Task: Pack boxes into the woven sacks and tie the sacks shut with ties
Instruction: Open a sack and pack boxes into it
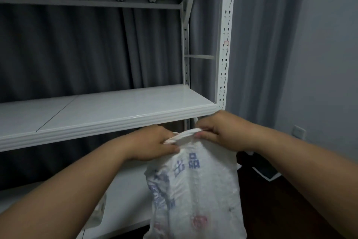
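Note:
A white woven sack (195, 190) with blue printed characters and a red mark hangs upright in front of me, below the middle shelf. Its top edge (184, 136) is folded flat into a thick band. My left hand (153, 143) pinches the left end of that band between thumb and curled fingers. My right hand (222, 130) pinches the right end the same way. What the sack holds is hidden. No boxes or ties show.
A white metal shelving rack (116, 111) stands right behind the sack, its perforated upright (225, 45) at the right. Dark grey curtains (77, 54) hang behind it. A lower shelf board (127, 196) sits beside the sack. Dark floor (271, 209) lies at the right.

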